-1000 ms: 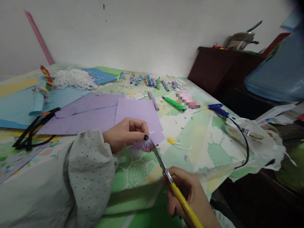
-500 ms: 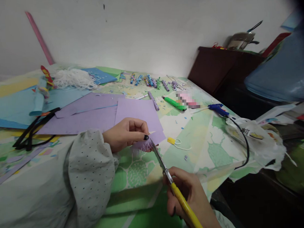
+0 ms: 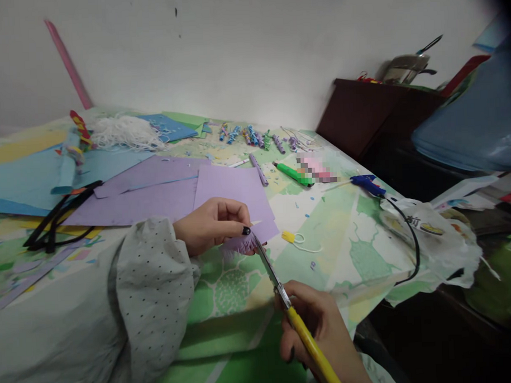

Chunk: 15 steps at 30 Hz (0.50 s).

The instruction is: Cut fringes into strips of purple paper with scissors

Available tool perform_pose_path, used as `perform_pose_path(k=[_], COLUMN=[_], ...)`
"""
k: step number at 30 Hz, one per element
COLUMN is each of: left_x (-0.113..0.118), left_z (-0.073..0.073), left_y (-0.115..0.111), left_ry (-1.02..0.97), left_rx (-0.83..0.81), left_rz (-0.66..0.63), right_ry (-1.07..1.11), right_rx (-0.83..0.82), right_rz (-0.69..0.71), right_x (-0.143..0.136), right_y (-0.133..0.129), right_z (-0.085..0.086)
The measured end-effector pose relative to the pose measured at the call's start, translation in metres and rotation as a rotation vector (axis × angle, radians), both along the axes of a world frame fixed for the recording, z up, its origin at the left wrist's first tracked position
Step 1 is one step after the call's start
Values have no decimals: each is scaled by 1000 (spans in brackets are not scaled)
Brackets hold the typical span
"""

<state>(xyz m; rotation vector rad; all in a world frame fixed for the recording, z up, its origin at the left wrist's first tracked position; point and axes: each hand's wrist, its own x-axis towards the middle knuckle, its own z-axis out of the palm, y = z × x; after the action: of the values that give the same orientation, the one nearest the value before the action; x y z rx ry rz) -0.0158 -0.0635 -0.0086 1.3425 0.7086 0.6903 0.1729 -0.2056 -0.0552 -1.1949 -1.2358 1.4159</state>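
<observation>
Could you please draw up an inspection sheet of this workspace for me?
Surface: table under a green, white and yellow patterned cover.
Job's things: fringed purple paper, with yellow-handled scissors, blades at the paper.
Clutter: purple sheet, tangled white string, row of small decorated rolls, green cutter; small scraps scattered about.
Hands: left hand pinches the paper; right hand holds the scissors.
Cables: black cable curves from the blue glue gun past a white plastic bag; its far end cannot be made out.
Surroundings: pale wall behind, dark cabinet to the right.
</observation>
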Motion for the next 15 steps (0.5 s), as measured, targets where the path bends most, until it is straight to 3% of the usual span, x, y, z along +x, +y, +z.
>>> perform_pose_path(k=[15], left_x=[-1], left_z=[-1], left_y=[-1], left_ry=[-12], left_rx=[-19], left_rz=[-5], right_ry=[-25], right_rx=[-15], right_rz=[-9], right_x=[1], right_y=[1], right_z=[2])
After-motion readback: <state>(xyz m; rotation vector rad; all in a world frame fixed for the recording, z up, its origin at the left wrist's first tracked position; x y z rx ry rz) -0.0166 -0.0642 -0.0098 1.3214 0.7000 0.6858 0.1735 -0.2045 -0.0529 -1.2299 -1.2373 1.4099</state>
